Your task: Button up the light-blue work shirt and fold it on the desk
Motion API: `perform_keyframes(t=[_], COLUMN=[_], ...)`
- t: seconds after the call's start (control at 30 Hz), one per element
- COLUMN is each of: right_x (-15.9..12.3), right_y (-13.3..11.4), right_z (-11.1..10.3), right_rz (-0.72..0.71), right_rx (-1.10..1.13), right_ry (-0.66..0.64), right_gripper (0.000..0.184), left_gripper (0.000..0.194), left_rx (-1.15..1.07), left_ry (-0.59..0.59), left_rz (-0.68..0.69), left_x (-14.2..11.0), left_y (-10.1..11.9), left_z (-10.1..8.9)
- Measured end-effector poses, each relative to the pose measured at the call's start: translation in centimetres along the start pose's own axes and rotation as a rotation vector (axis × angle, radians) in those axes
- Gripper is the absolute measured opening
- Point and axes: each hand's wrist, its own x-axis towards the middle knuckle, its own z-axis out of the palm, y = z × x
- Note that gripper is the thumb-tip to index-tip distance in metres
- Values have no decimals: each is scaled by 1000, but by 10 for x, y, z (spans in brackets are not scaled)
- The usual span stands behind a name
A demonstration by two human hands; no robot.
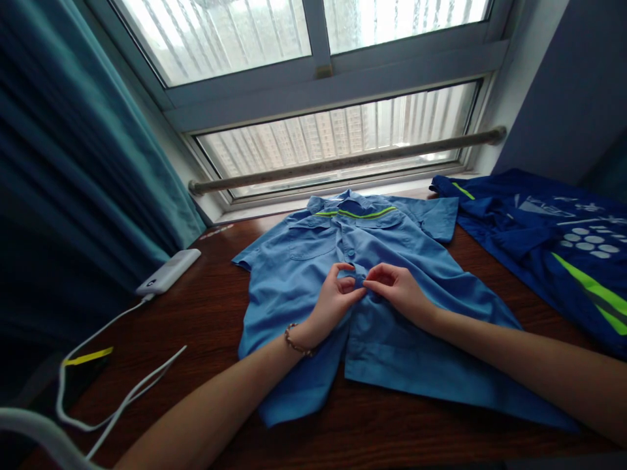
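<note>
A light blue short-sleeved shirt lies front up on the table, its collar towards the window and its lower front edges apart. A yellow-green stripe crosses its chest. My left hand and my right hand meet at the middle of the front placket, and both pinch its cloth between thumb and fingers. A button shows on the placket just above my hands. Whatever lies right between my fingertips is too small to make out. A braided bracelet circles my left wrist.
A dark blue garment with white print and yellow-green stripes lies at the right. To the left are a white power bank, a white cable and a yellow strip. Behind the brown table stand a window with a metal bar and a blue curtain.
</note>
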Motion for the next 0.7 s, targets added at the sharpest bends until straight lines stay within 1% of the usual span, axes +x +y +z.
perform_keyframes(t=[0.1,0.17,0.33,0.47,0.53,0.7], right_x=[-1,-1,1,2,3,6], right_y=[1,1,4,6,5,2], right_z=[-1,-1,0,0,-1,-5], right_rz=[-94,-118,-71,-50,-7,230], right_rx=[-127,-160,-101,-40,5,186], right_ry=[-6,-24,-88,-96,-91,-123], right_gripper=[17,16,18,19,19,23], left_gripper=[51,52,49,47,46,43], left_rx=[-96,-139,-194,-195,-172,-69], left_ry=[14,10,-25,-45,-57,-57], left_rz=[-52,-62,-41,-50,-45,-37], left_x=[1,1,1,2,2,2], left_y=[0,0,-3,-4,-4,-3], left_z=[0,0,-3,-3,-3,-3])
